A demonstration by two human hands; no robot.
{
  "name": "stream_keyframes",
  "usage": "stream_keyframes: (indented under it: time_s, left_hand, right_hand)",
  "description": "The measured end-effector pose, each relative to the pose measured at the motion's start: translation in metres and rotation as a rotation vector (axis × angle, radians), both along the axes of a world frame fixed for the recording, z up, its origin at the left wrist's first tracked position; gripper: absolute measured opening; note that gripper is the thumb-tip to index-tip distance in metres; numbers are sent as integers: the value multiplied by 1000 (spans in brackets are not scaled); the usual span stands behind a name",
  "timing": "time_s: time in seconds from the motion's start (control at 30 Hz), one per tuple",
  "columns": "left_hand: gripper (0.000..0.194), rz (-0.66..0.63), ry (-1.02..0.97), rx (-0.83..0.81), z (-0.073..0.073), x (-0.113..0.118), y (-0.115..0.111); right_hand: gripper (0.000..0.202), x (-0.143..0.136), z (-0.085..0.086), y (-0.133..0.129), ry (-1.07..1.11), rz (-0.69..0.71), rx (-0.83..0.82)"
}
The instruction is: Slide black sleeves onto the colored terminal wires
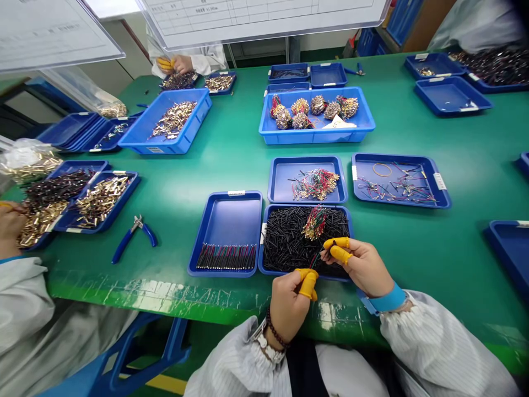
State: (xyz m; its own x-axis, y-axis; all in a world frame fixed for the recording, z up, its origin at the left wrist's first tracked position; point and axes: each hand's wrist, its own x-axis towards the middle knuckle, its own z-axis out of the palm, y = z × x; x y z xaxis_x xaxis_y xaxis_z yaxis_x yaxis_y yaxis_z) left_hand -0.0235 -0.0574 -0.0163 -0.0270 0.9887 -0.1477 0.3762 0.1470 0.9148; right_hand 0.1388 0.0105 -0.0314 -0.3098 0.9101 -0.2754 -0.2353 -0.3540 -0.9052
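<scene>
My left hand (pixel 289 303), with yellow finger cots on thumb and forefinger, is closed in a pinch on thin coloured wires (pixel 313 261). Just to its upper right my right hand (pixel 366 267), also in yellow cots, pinches a small dark piece, apparently a black tube, at the other end of the wires. Both hands are over the near edge of a blue tray of short black tubes (pixel 285 234). A bundle of red and green wires (pixel 314 223) lies on those tubes. In the tray (pixel 233 220) to the left, wires with black sleeves (pixel 226 257) lie in a row.
Behind stand a tray of loose wires (pixel 316 184), a tray with a rubber band (pixel 382 170) and a bin of wire bundles (pixel 316 132). Blue-handled cutters (pixel 134 237) lie left. Co-workers' hands (pixel 10 223) work at trays of brass-coloured parts (pixel 101 201) and across the table.
</scene>
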Motion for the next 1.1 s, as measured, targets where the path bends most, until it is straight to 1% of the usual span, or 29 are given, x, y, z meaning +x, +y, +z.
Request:
stream_keyframes:
  time_s: [0.27,0.33,0.43,0.63,0.83,1.1]
  left_hand:
    - [27,0,49,20,-3,2,2]
    - [26,5,36,21,-3,2,2]
    - [26,-3,5,15,-3,2,2]
    - [27,-47,20,5,-3,4,1]
    - [26,-51,23,8,-4,3,1]
    - [25,-46,28,18,-4,3,1]
  right_hand:
    - [14,-3,8,-2,-136,51,57]
    - [17,-3,7,-1,-137,25,44]
    - [21,-2,4,1,-87,-57,29]
    - [20,-4,4,3,-12,-181,9]
    - [21,-8,8,2,33,-198,-31]
    - [19,-8,7,1,24,-192,-29]
